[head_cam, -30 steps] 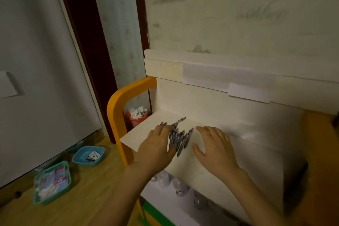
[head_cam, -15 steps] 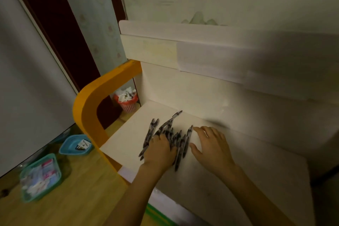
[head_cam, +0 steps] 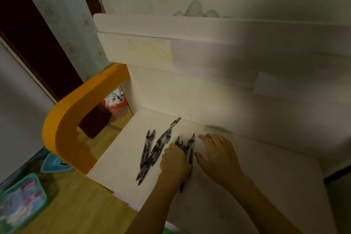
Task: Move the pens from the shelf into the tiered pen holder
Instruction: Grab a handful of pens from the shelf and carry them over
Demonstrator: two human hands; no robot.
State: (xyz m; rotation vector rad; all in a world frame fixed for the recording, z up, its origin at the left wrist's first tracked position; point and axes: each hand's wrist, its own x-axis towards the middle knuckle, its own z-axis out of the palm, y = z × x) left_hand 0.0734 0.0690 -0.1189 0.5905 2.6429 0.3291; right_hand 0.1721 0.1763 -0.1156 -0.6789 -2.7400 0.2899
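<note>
Pens (head_cam: 152, 150) lie fanned on white shelf (head_cam: 117, 167), frame centre. Left hand (head_cam: 175, 159) fingers curled round a bunch; right hand (head_cam: 218, 156) flat, spread, just beside. Orange curved side panel (head_cam: 76, 119) centre left; red mesh basket (head_cam: 115, 105) behind it.

shelf (head_cam: 247, 186) lying bare to the right | back panel (head_cam: 209, 97) blocking behind | orange side frame (head_cam: 76, 112) closing off the left

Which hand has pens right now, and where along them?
Left hand grips a bunch of pens around their middles; right hand lies open, holding nothing.
</note>
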